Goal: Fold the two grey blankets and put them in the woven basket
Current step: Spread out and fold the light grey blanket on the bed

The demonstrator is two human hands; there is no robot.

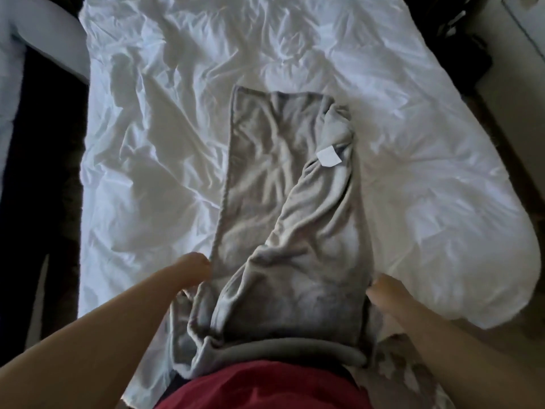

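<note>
Left hand (193,271) and right hand (383,293) gripping grey blanket (283,202) edges, white tag (328,157) illegible

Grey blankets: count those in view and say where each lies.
1. The grey blanket lies lengthwise on the white bed, its near end between the left hand and right hand. A second may be hidden or out of view.
</note>
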